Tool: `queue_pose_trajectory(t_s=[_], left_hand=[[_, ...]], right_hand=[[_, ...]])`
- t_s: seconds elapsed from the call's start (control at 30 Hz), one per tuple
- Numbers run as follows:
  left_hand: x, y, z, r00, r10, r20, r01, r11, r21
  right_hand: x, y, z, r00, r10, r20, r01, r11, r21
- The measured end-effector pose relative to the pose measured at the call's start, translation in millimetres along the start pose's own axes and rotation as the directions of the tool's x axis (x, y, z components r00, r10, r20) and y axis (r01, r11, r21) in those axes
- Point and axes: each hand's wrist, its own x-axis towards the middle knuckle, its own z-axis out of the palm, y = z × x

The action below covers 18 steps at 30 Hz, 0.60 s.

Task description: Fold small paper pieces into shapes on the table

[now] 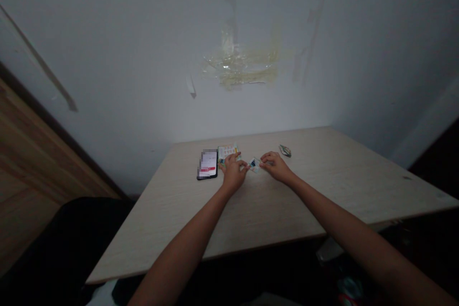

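Note:
A small, light card with a dark picture (254,164) sits between my two hands, just above or on the tabletop; I cannot tell which. Its left edge is pinched by the fingertips of my left hand (234,172). My right hand (276,166) grips the right edge between thumb and fingers. Partly under and behind my left hand lies a printed sheet or booklet (228,150) with colourful markings. A phone (207,164) with a lit screen rests flat to the left of it. Beyond my right hand is a small, dark, patterned piece (285,150), too small to identify.
The pale wooden table (272,210) meets a white wall (143,57) marked with old yellowed tape (247,67). A dark object (71,234) stands left of the table, near a wooden panel (25,153). Indistinct things lie below the table's front edge at right.

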Motion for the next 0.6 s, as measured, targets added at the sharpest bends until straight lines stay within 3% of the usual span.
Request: queue_pose_trajectory(t_s=[0.43, 0.6], left_hand=[[0.2, 0.6, -0.1, 1.0, -0.028, -0.001, 0.028, 1.0, -0.012], [-1.8, 1.3, -2.9, 0.999, -0.022, -0.026, 0.022, 1.0, 0.017]], right_hand=[[0.9, 1.8, 1.8, 1.0, 0.021, -0.006, -0.021, 1.0, 0.008], [1.5, 0.9, -2.4, 0.996, 0.014, -0.093, -0.014, 1.0, -0.004]])
